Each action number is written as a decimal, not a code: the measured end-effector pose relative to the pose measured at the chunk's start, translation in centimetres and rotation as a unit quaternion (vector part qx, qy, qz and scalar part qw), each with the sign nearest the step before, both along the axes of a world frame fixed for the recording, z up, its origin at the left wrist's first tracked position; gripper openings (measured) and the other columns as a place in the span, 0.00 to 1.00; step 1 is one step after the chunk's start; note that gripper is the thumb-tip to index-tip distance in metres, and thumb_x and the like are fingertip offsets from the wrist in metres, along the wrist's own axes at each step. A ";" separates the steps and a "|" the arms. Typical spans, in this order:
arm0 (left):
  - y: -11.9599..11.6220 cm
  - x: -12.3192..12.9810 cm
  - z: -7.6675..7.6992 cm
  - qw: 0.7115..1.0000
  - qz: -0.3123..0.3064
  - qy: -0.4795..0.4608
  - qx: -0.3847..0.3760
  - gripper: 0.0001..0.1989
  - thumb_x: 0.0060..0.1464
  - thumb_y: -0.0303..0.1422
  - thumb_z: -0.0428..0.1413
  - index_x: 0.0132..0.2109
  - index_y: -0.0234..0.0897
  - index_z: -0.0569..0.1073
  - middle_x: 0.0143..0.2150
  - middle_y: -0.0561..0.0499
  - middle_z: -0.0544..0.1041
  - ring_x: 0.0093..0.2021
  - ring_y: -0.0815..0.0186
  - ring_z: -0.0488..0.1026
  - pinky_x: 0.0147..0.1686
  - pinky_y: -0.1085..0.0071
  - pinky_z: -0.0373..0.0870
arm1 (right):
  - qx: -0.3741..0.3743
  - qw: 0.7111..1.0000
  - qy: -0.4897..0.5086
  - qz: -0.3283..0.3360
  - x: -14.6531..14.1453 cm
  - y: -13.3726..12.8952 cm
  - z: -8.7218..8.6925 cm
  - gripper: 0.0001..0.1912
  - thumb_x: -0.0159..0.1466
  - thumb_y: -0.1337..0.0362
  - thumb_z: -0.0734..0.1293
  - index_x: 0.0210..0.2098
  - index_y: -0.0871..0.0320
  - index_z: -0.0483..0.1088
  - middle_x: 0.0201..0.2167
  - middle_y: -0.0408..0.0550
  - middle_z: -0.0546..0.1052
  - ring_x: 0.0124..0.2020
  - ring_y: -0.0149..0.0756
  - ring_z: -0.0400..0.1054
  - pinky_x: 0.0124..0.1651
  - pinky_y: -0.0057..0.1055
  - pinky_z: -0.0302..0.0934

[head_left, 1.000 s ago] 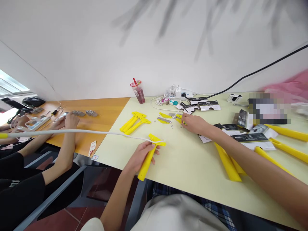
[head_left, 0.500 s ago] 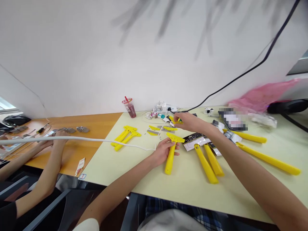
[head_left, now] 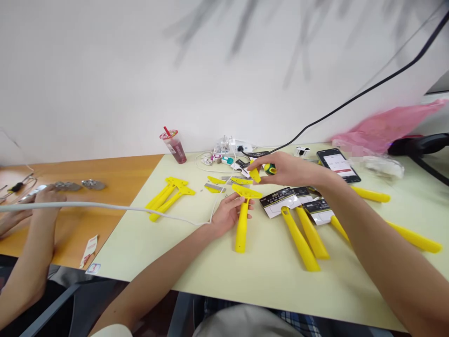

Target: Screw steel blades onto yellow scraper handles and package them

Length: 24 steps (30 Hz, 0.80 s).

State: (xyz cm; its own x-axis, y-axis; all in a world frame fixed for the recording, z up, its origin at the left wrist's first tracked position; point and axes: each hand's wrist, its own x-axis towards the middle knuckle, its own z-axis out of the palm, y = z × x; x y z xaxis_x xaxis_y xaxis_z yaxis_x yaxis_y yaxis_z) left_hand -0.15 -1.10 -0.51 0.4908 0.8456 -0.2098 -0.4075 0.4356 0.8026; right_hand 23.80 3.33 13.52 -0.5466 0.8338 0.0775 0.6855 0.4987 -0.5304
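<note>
My left hand is closed around a yellow scraper handle, its wide head pointing away from me. Above it, my right hand pinches a small yellow plate between thumb and fingers. A green-and-yellow tool handle, perhaps a screwdriver, sits in the same hand, mostly hidden by the fingers. On the table just beyond the scraper lie yellow plates and grey metal blades. Two yellow scraper handles rest together to the left.
Packaged yellow scrapers with black-and-white cards lie at right, near a phone. A drink cup and power strip stand by the wall. A white cable crosses the left side. A co-worker's hands are far left.
My right hand has lifted a little toward me, now with the yellow plate in its fingers. My left hand keeps the scraper. The view has shifted slightly to the right.
</note>
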 end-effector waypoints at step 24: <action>0.1 0.0 -0.2 0.997 -0.006 0.038 0.065 0.24 0.52 0.43 0.77 0.49 0.33 0.83 0.54 0.36 0.85 0.55 0.46 0.85 0.48 0.57 0.85 | -0.036 0.991 -0.076 0.104 -1.3 0.4 -2.5 0.11 0.71 0.53 0.66 0.36 0.52 0.72 0.37 0.46 0.81 0.36 0.43 0.72 0.40 0.36 0.58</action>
